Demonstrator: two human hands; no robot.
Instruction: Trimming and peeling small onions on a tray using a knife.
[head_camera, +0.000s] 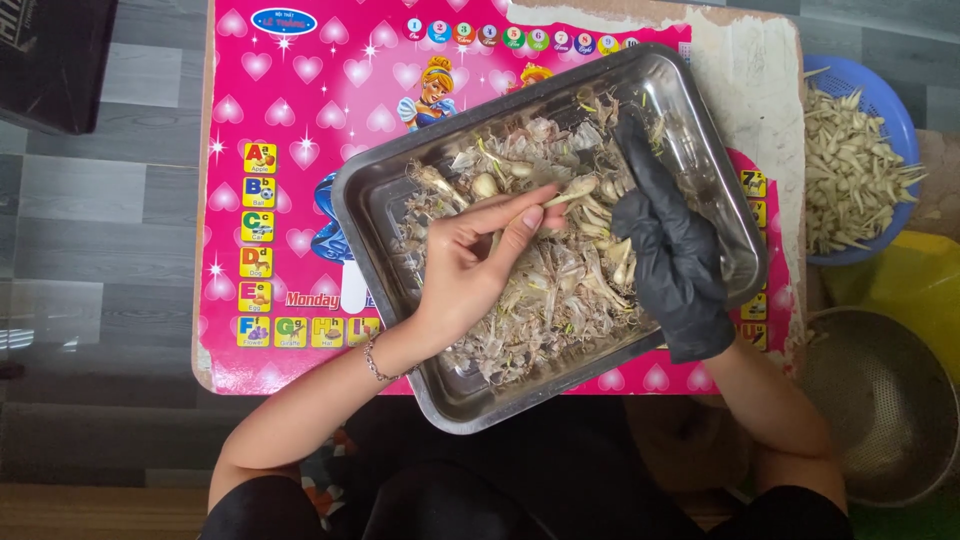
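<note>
Bare left hand (470, 265) pinches a pale, slender peeled bulb (575, 190) above the dented steel tray of papery husks (380, 190) — black-gloved right hand (672, 250), fingers curled loosely together, rests on the heap — best to keep the pinch light, near the stem end.

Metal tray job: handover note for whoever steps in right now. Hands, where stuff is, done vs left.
Left hand: bare, pinching one small pale bulb by its stalk over the metal tray.
Right hand: in a black glove, resting in the pile, fingers pointing to the tray's far edge; no clear grip visible.
Tray sits askew on the pink table, filled with papery skins and bulbs mixed together.
Done: blue basket at the right holds a heap of pale pieces.
Left: bulbs still lie among the skins in the tray. A metal strainer sits low right, contents unclear.
</note>
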